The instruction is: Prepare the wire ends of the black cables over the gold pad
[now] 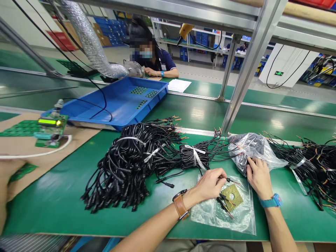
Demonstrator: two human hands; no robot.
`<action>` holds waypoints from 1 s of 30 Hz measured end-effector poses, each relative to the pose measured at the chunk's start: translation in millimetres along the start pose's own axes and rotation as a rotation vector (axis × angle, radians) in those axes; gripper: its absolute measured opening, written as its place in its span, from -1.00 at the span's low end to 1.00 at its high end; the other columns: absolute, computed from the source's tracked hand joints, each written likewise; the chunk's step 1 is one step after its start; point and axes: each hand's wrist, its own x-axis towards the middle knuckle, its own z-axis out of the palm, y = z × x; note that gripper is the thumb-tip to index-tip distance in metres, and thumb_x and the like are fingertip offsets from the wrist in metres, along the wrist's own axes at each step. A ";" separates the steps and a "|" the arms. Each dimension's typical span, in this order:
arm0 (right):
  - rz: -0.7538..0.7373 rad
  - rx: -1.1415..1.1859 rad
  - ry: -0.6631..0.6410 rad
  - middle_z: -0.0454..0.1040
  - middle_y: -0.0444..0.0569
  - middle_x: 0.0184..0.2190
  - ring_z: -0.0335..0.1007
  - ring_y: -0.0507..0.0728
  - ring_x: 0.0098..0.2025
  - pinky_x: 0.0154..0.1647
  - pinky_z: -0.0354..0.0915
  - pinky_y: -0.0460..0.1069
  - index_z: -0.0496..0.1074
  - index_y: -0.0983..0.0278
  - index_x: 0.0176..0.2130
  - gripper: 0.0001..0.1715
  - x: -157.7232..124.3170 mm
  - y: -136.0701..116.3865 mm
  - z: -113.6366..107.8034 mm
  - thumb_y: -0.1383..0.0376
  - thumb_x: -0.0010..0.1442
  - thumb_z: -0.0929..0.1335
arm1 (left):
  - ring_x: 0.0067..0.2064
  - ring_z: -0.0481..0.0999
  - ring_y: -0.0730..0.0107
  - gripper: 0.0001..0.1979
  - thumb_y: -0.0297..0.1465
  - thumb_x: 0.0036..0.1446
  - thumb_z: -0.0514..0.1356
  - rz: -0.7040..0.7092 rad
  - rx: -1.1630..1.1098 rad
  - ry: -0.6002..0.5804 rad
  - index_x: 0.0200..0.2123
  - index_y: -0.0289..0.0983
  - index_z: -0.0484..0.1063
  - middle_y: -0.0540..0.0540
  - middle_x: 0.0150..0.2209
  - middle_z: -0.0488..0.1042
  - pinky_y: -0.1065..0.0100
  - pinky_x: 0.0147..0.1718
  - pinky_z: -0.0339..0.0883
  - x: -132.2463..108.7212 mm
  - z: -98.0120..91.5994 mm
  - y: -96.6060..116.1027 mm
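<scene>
My left hand (211, 182) is closed in a pinch on a thin black cable, whose end with bare coloured wires sticks out past the fingers. Below it, a yellowish square sponge (237, 199) with a round hole lies on a flat clear plastic sheet or bag (210, 217). Short black cable pieces (223, 203) rest beside and across the sponge. Bent fingers of my right hand (258, 175) grip the near side of a clear plastic bag (241, 143) with dark things inside; the fingertips are partly hidden.
Bundles of black cables (126, 154) tied with white strips lie at left, and more cables (307, 161) at right. A blue tray (115, 101) holds small circuit boards. A lit test board (49, 126) stands far left, near another person's arm (7, 175). A metal post (244, 66) rises behind.
</scene>
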 end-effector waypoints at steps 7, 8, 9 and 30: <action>0.012 -0.054 0.011 0.50 0.14 -0.25 0.28 0.30 -0.21 -0.18 0.24 0.15 0.53 0.32 -0.05 -0.69 4.7 -3.6 0.8 0.32 0.37 0.24 | -0.43 0.37 0.47 -0.89 -0.50 0.16 0.10 -0.061 -0.111 0.013 -0.37 -0.30 0.42 0.01 -0.46 0.46 0.48 -0.45 0.16 1.7 -0.6 -1.8; 0.017 -0.052 0.022 0.49 0.14 -0.24 0.28 0.30 -0.20 -0.18 0.24 0.15 0.53 0.31 -0.07 -0.70 4.3 -3.2 1.8 0.31 0.37 0.25 | -0.44 0.36 0.48 -0.89 -0.49 0.16 0.11 -0.074 -0.121 0.011 -0.37 -0.30 0.42 0.01 -0.46 0.46 0.48 -0.46 0.16 2.1 -0.8 -2.4; 0.025 -0.050 0.031 0.49 0.15 -0.22 0.28 0.31 -0.18 -0.18 0.24 0.15 0.53 0.31 -0.08 -0.71 3.6 -2.6 2.8 0.30 0.37 0.25 | -0.45 0.35 0.48 -0.89 -0.48 0.16 0.11 -0.084 -0.131 0.010 -0.38 -0.30 0.42 0.01 -0.47 0.45 0.48 -0.47 0.15 2.4 -0.9 -3.0; 0.014 -0.019 0.006 0.48 0.09 -0.24 0.30 0.27 -0.20 -0.21 0.20 0.11 0.48 0.25 -0.14 -0.78 2.0 -0.7 3.8 0.30 0.38 0.24 | -0.45 0.36 0.49 -0.87 -0.44 0.18 0.11 -0.097 -0.168 0.001 -0.38 -0.31 0.43 0.00 -0.46 0.48 0.49 -0.47 0.17 3.4 0.0 -6.7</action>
